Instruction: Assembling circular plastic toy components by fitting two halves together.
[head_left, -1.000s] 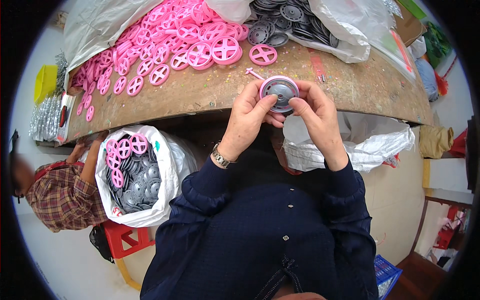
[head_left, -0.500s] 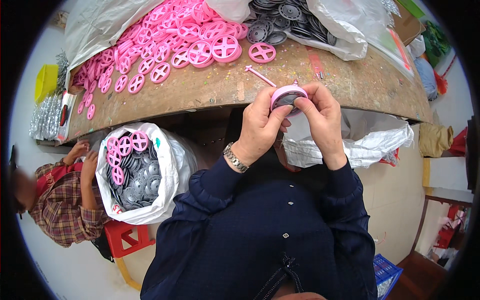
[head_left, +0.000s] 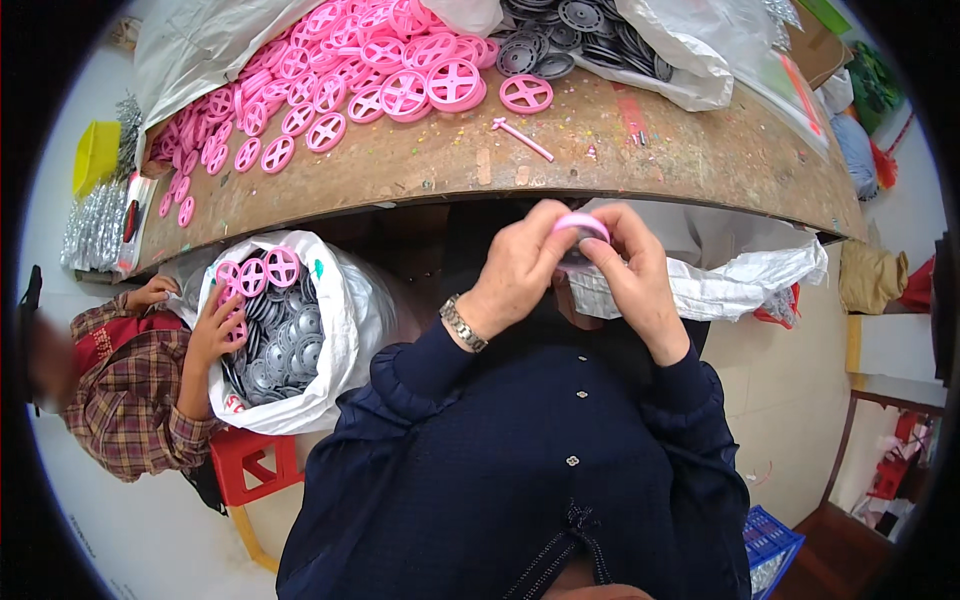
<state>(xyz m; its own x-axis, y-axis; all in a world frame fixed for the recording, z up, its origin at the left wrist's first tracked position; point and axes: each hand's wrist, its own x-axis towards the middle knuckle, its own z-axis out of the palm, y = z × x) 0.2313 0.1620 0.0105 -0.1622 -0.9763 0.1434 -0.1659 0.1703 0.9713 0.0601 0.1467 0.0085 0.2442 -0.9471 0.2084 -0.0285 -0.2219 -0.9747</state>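
Observation:
A toy wheel (head_left: 582,222) with a pink rim and a dark grey disc is pinched between my two hands, just in front of the table edge. My left hand (head_left: 512,268) closes on its left side, with a metal-banded watch on that wrist. On the other side my right hand (head_left: 637,275) grips it, thumb against the grey disc. Fingers cover part of the wheel, and the disc is blurred. Beyond my hands, a pink plastic stick (head_left: 524,140) lies on the wooden table (head_left: 400,175), with a pink wheel rim (head_left: 525,94) behind it.
Pink rims (head_left: 350,75) heap at the far left, beside grey discs (head_left: 585,30) on white sacking. A white sack (head_left: 345,370) of discs and rims stands left. There a co-worker's hand (head_left: 212,325) reaches in. Another white sack (head_left: 690,295) hangs below the table at right.
My hands have drawn the wheel back from over the table edge toward me, tilting it. The co-worker's hand has moved onto the rims in the left sack.

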